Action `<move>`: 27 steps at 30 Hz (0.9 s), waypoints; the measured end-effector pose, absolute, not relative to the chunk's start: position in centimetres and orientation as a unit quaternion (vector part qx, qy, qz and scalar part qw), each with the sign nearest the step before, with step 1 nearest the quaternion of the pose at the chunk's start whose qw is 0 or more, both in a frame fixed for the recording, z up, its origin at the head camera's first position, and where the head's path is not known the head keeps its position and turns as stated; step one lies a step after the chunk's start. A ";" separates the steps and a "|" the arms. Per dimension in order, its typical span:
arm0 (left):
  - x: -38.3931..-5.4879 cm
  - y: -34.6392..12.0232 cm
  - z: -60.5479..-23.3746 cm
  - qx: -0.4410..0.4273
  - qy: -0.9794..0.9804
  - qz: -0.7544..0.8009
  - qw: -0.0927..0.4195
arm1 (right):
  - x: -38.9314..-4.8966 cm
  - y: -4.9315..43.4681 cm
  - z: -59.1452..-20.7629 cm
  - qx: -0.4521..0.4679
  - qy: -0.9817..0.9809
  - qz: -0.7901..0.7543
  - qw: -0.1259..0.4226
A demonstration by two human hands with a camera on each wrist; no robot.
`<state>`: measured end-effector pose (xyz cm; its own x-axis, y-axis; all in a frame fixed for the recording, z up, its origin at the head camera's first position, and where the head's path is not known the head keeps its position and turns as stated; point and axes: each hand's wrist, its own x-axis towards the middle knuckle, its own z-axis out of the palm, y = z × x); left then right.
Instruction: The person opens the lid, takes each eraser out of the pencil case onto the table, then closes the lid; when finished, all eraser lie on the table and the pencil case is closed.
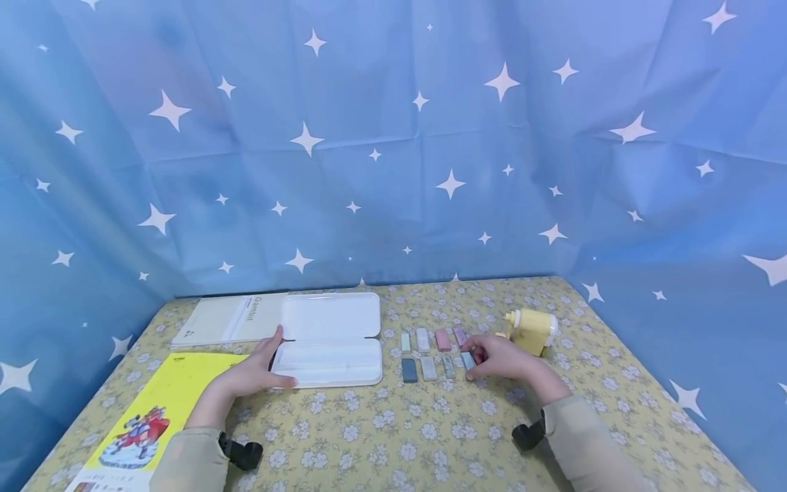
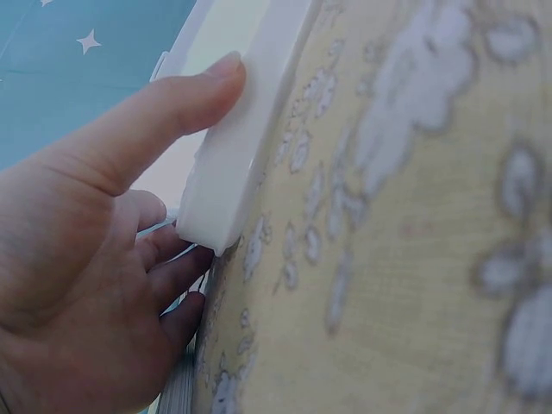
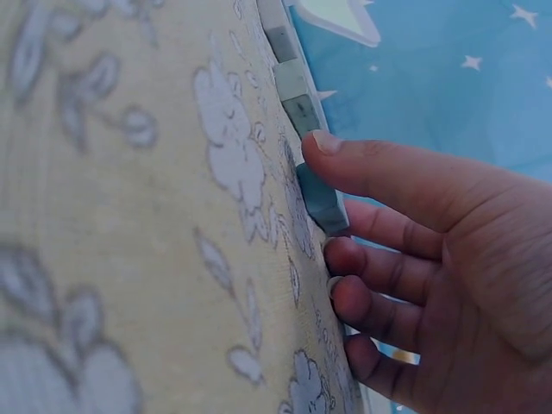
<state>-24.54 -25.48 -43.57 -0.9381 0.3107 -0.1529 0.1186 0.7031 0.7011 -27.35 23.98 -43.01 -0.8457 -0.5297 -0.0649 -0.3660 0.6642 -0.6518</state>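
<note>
A white pencil case (image 1: 335,377) lies with its lid folded back on the table. My left hand (image 1: 255,369) holds it by its left end; in the left wrist view the thumb (image 2: 194,95) lies on the case's front wall (image 2: 228,164) and the other fingers curl by its end. To the right, my right hand (image 1: 501,357) pinches a light blue eraser (image 1: 468,360) between thumb and fingers. The right wrist view shows that eraser (image 3: 321,200) low at the tablecloth, beside a pale green-grey one (image 3: 299,97). Several more erasers, including a dark blue one (image 1: 409,370) and a pink one (image 1: 443,339), form two rows.
Just beyond my right hand stands a yellow pencil sharpener (image 1: 533,329). A pale notebook (image 1: 227,319) lies at the back left, and a yellow booklet (image 1: 184,386) lies under my left forearm. A blue star-patterned curtain (image 1: 393,171) surrounds the flowered tablecloth (image 1: 369,437).
</note>
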 end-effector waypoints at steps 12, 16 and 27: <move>-24.7 -25.4 -43.4 0.117 0.911 0.374 0.132 | -27.4 24.2 -42.7 -0.252 0.895 -0.341 0.137; -24.6 -25.3 -43.5 0.119 0.911 0.372 0.132 | -27.3 24.4 -42.4 -0.252 0.891 -0.349 0.146; -24.6 -25.3 -43.4 0.114 0.912 0.369 0.135 | -27.1 24.6 -41.5 -0.238 0.892 -0.354 0.147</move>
<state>-24.60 -25.29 -43.38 -0.9376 0.3080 -0.1613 0.1091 0.7010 0.7048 -27.13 24.63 -41.51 -0.8434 -0.5291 -0.0938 -0.3208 0.6358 -0.7020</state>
